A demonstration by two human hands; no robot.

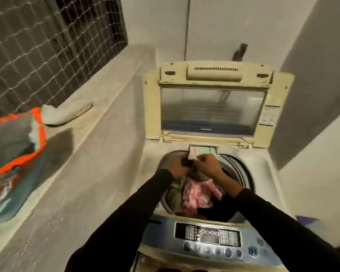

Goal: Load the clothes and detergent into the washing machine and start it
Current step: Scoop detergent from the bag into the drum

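- No writing reads clearly: the sticker on the raised lid (212, 108) and the control panel (207, 235) labels are too blurred.
- The left hand (174, 165) curls around a small dark object (186, 163); what it is, I cannot tell.
- The right hand (208, 163), fingers curled, touches that object beside the left.
- Both hands meet over the washing machine drum (241, 173), just before the detergent drawer (203, 149).
- Pink clothes (198, 195) lie in the drum beneath the wrists.
- An orange detergent bag (12, 154) stands on the ledge (77, 163), well left of the hands.

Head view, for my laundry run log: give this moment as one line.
lid: up | drum: pink garment and other clothes inside | left hand grips a small dark object | right hand curled at detergent drawer | panel: untouched
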